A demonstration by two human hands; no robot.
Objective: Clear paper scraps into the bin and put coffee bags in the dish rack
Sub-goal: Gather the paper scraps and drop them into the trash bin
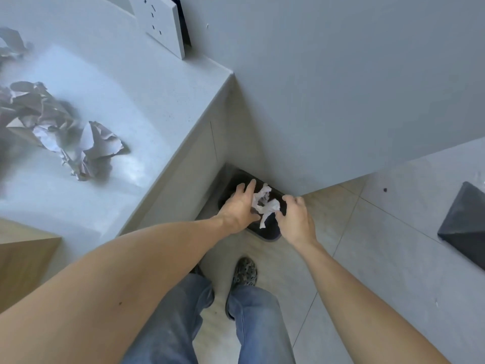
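Below, both hands, left (240,206) and right (295,219), grip spread, flank white paper (263,203) over the bin (265,232)

Wall socket panel (161,24), dark pyramid block (465,232)

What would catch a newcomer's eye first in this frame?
Both hands, left hand and right hand, meet over the black bin in the floor corner, with a white paper scrap between them. Next comes the pile of crumpled paper left on the pale counter at upper left.
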